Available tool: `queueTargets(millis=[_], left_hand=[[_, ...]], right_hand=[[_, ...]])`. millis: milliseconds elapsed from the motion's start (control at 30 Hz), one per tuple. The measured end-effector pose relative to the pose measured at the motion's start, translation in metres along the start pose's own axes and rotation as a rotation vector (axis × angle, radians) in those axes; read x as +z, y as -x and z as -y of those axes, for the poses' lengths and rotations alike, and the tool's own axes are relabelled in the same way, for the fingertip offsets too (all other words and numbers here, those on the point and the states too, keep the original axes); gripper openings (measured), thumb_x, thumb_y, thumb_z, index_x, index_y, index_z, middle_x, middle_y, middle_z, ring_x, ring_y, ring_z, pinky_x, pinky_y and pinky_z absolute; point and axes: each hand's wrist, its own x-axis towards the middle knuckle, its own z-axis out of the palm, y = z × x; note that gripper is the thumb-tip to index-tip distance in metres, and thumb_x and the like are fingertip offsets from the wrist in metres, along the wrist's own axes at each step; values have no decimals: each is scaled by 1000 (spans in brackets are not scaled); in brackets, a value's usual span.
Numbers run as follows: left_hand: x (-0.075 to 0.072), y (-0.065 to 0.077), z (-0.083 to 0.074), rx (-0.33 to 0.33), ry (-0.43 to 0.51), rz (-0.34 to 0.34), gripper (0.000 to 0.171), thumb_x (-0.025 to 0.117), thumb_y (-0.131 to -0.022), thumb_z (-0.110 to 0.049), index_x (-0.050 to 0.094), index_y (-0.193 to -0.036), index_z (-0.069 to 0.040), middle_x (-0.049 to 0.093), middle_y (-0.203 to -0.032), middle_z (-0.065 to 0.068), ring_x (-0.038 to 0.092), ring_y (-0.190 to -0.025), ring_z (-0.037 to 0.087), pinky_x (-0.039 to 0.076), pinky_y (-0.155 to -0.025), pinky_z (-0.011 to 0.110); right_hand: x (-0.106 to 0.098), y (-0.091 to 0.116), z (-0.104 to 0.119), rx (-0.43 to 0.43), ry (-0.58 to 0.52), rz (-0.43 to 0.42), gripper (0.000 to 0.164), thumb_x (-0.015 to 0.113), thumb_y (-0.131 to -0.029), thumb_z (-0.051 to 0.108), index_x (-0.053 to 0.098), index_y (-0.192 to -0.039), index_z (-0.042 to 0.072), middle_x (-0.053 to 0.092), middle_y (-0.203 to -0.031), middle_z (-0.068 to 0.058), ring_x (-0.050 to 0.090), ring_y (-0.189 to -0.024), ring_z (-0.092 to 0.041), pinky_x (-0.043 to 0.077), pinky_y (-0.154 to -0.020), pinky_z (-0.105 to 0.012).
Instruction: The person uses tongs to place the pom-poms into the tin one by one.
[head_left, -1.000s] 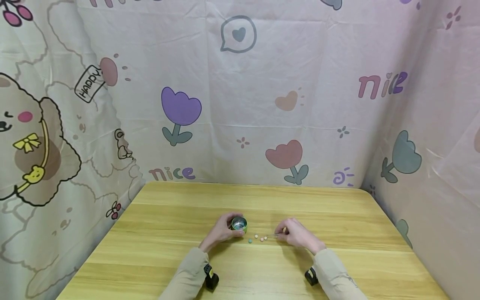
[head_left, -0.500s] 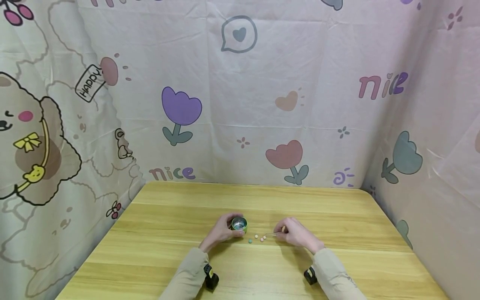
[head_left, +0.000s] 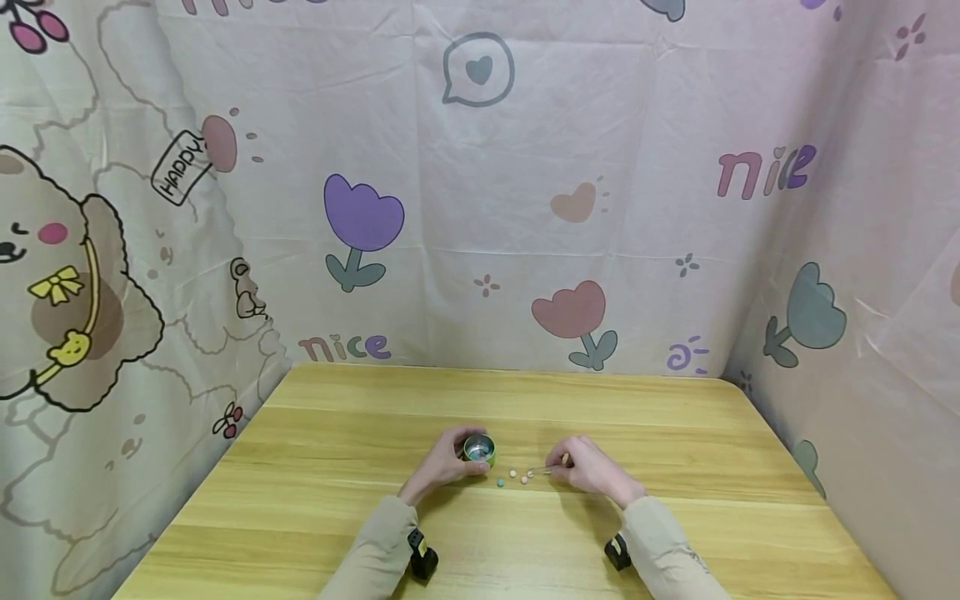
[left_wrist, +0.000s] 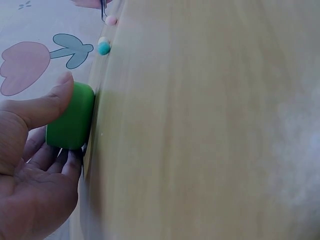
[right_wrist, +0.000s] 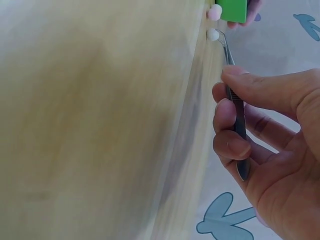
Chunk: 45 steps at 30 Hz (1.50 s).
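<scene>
My left hand grips a small round green tin, thumb on the near side and fingers behind; its shiny inside faces up in the head view. In my right hand a pair of metal tweezers is pinched between thumb and fingers. The bent tips of the tweezers lie right at a pale bead. Close by on the table are a pink bead, a cream bead and a teal bead, all between the tin and the right hand.
Both hands work over a light wood-grain table. Behind it and along both sides hangs a printed cloth. A black wrist camera sits on the left sleeve, another black camera on the right.
The tweezers and right hand have shifted very slightly left, and the bead at the tips has moved a little left too. My left hand and the tin stay put.
</scene>
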Motion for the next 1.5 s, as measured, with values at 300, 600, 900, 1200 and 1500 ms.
queueTargets(millis=[300,600,900,1200,1500], left_hand=[[-1,-2,4,24,-11,14,62,79,-82,1,51,-135,13,59,-131,32,56,-125,49,44,-111,59],[-1,-2,5,32,-12,19,62,79,-82,1,51,-135,14,59,-131,32,56,-126,49,43,-112,59],[-1,-1,3,29,-11,16,61,79,-82,1,51,-135,13,59,-131,31,57,-125,48,45,-111,59],[-1,-1,2,23,-15,21,62,79,-83,1,50,-136,13,58,-131,32,56,-125,49,45,-111,59],[0,-2,3,17,-30,13,62,79,-82,1,51,-135,13,59,-131,32,56,-125,49,45,-111,58]], right_hand=[[0,1,-1,-11,-16,-7,9,70,-88,1,77,-88,6,73,-84,-2,55,-69,1,49,-60,-17],[-1,1,0,-28,-7,-46,11,70,-85,-2,77,-88,6,74,-83,-3,57,-70,-1,51,-61,-18],[-4,-1,3,8,3,-57,10,69,-88,0,77,-92,6,73,-84,-1,57,-69,-4,50,-60,-18],[-6,-4,7,8,-14,-73,11,68,-88,-2,76,-95,2,72,-85,-5,56,-65,-4,50,-56,-18],[-8,-10,15,21,2,-88,11,69,-90,1,76,-98,1,74,-90,-5,57,-71,-5,50,-61,-17]])
